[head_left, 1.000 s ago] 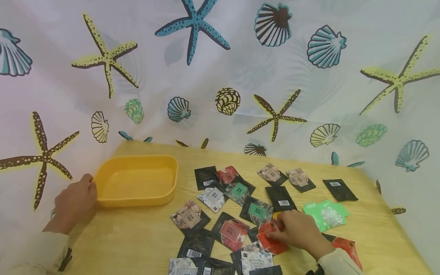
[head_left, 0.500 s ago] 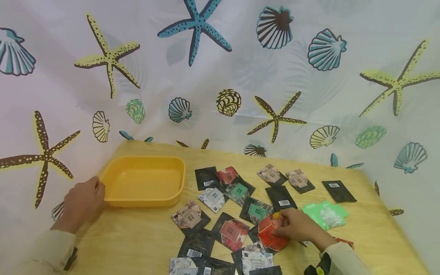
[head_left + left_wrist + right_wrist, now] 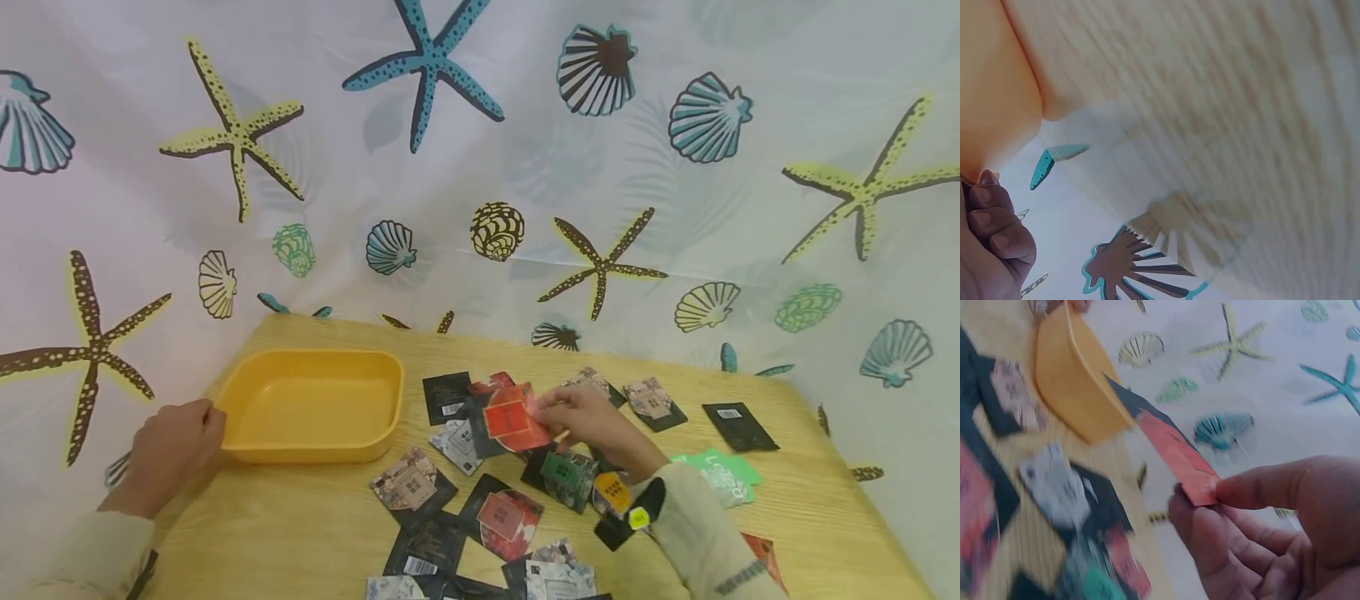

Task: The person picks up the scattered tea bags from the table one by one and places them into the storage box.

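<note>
My right hand (image 3: pixel 596 421) pinches a flat red-and-black sachet (image 3: pixel 513 421) by its right edge, raised over other sachets. In the right wrist view, thumb and fingertips press on the corner of this sachet (image 3: pixel 1179 456), which slants up toward the yellow tub. My left hand (image 3: pixel 176 446) grips the left rim of the shallow yellow tub (image 3: pixel 315 455), whose visible floor is bare. The left wrist view shows the curled fingers of that hand (image 3: pixel 1000 240) at the edge of the tub (image 3: pixel 997 75).
Several black sachets with patterned labels lie on the wooden table (image 3: pixel 255 533), such as a pink-labelled one (image 3: pixel 504 515) and a plain-backed one (image 3: pixel 738 427). A green packet (image 3: pixel 723 477) sits to the right. A curtain with starfish and shells (image 3: pixel 450 183) hangs behind.
My right hand has lifted the red-and-black sachet and carried it left and away from me, uncovering a sachet with an orange label. Earlier, the tub shifted slightly right with my left hand on it.
</note>
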